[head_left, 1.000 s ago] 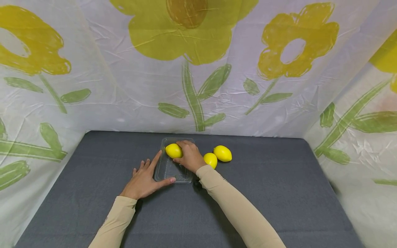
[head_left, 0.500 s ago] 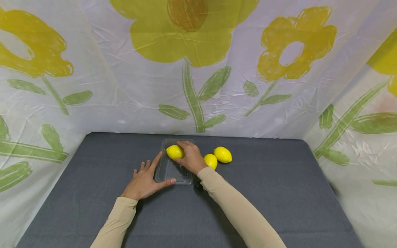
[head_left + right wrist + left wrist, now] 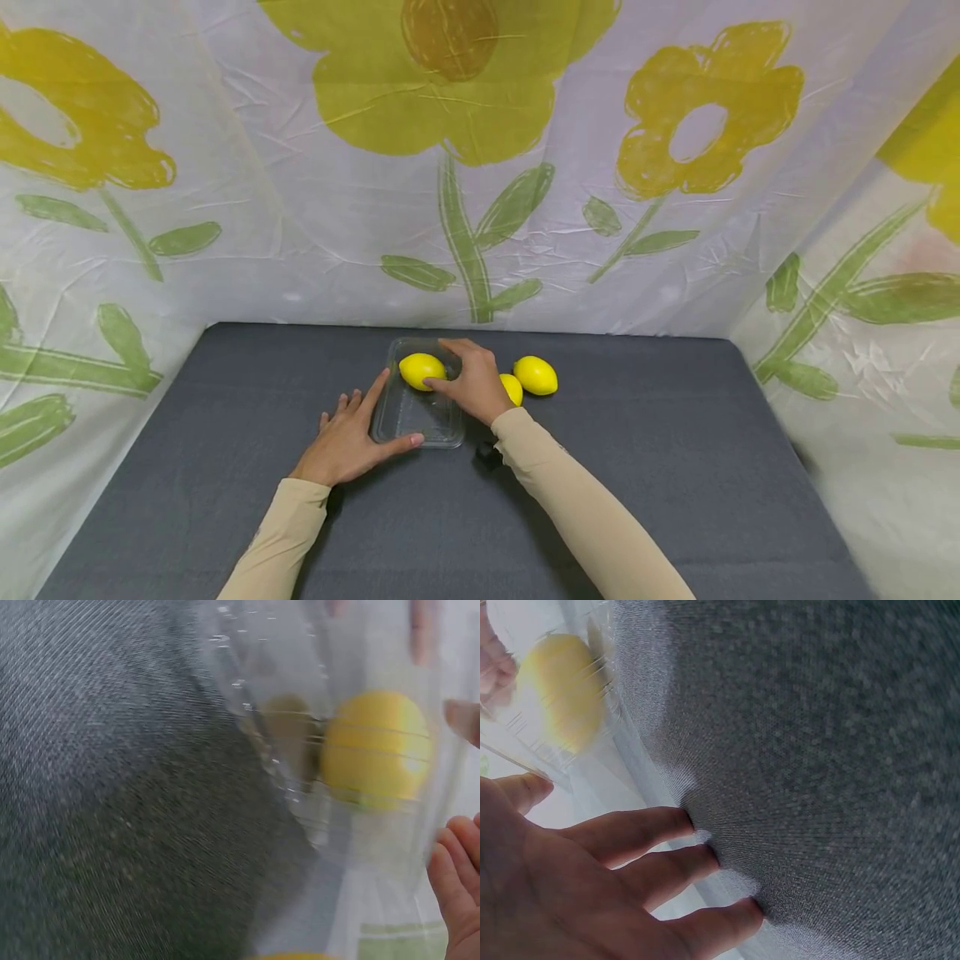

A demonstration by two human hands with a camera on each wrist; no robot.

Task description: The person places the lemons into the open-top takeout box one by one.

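1. Head view: a clear plastic box (image 3: 416,418) sits near the far edge of a table with a dark grey cloth (image 3: 645,508). One lemon (image 3: 420,371) lies inside it, toward the far end. The left hand (image 3: 341,442) is spread wide, with the index finger along the box's left side and the thumb at its near edge; it grasps nothing. The right hand (image 3: 477,382) reaches over the box from the right, released, thumb and fingers parted beside the lemon. Just right of that hand are two more lemons, one (image 3: 536,376) in full sight and the other (image 3: 512,389) partly hidden by it. Both arms wear beige sleeves (image 3: 588,500). Behind stands a white curtain (image 3: 322,225) printed with yellow flowers.

2. Left wrist view: the left hand's fingers are extended and separated, three tips reaching the grey cloth. The boxed lemon shows blurred at upper left, with part of the right hand beyond it.

3. Right wrist view: the lemon rests within the clear walls. At the right edge, the right hand's fingers appear apart from it, unclenched. A yellow sliver shows along the bottom.
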